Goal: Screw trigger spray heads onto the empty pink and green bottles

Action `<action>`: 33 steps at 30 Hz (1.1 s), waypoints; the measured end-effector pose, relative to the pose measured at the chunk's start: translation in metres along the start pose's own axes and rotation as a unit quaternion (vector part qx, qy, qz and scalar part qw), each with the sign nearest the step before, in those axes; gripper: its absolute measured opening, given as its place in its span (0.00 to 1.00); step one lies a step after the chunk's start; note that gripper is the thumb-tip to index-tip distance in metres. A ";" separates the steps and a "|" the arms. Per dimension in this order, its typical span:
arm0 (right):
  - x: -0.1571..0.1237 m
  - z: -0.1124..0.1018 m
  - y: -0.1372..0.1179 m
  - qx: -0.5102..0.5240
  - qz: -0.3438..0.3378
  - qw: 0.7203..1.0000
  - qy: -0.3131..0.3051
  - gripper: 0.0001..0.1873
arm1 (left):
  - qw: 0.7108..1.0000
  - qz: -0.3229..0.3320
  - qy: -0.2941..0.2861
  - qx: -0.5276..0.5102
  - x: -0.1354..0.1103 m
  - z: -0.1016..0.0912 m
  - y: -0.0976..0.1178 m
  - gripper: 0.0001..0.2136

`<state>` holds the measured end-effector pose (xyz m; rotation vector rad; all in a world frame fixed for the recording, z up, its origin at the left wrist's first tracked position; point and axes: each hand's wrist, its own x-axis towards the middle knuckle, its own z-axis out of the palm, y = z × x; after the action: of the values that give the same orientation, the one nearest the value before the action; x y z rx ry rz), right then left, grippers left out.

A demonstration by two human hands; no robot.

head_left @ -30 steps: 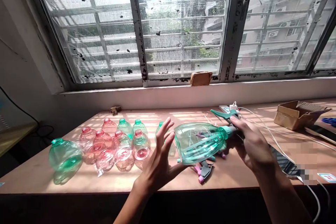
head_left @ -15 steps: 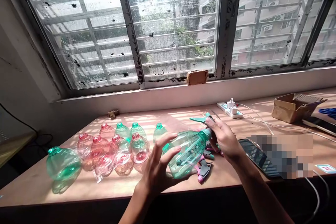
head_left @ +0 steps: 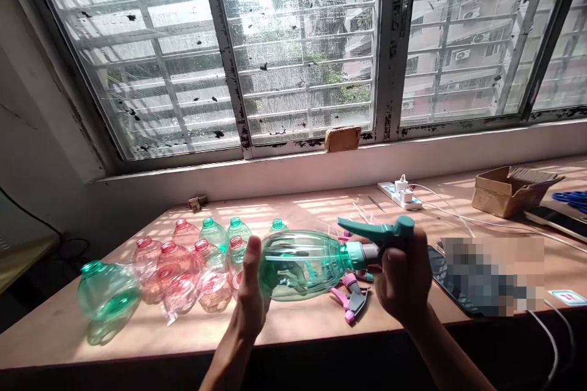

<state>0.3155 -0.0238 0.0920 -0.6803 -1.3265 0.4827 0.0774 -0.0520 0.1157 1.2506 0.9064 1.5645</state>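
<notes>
A clear green spray bottle [head_left: 305, 263] is held sideways above the wooden table [head_left: 293, 324]. My left hand [head_left: 251, 299] presses flat against the bottle's base, fingers straight. My right hand [head_left: 403, 278] is wrapped around the teal trigger head [head_left: 376, 232] at the bottle's neck. Under the bottle lie loose pink and grey trigger heads [head_left: 351, 296].
Several empty pink and green bottles [head_left: 192, 263] stand at the left, one larger green bottle [head_left: 107, 296] nearest the edge. A phone [head_left: 452, 278] lies to the right. A power strip [head_left: 401, 192] with white cables and a cardboard box [head_left: 509, 189] sit further back.
The bottle has been turned level and lifted a little. My left hand moved from its side to its base; my right hand closed round the trigger head.
</notes>
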 end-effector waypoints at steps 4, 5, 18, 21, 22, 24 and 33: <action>-0.003 -0.004 -0.006 0.007 -0.047 0.999 -0.026 0.24 | 0.993 -0.081 -0.064 -0.052 0.000 -0.010 0.014 0.46; 0.000 -0.004 -0.009 0.013 -0.047 0.998 -0.047 0.24 | 0.994 -0.064 -0.082 -0.036 -0.001 -0.014 0.015 0.46; 0.025 0.016 -0.016 0.256 0.304 0.918 0.010 0.29 | 0.734 0.424 -0.145 0.511 -0.019 -0.024 0.048 0.46; 0.024 0.007 -0.007 0.173 0.240 0.955 -0.016 0.29 | 0.778 0.350 -0.157 0.497 -0.015 -0.035 0.049 0.43; 0.024 0.001 -0.005 0.140 0.204 0.969 -0.028 0.28 | 0.790 0.328 -0.155 0.495 -0.012 -0.042 0.050 0.43; 0.026 -0.011 -0.004 0.088 0.133 0.986 -0.038 0.25 | 0.809 0.298 -0.148 0.484 -0.006 -0.059 0.052 0.40; 0.057 -0.080 0.010 -0.207 0.048 0.969 -0.127 0.19 | 0.957 0.157 0.091 0.229 0.028 -0.075 0.049 0.30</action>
<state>0.4051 0.0082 0.1183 -1.0576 -1.6649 0.3798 -0.0083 -0.0409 0.1533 1.6576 1.2908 1.8012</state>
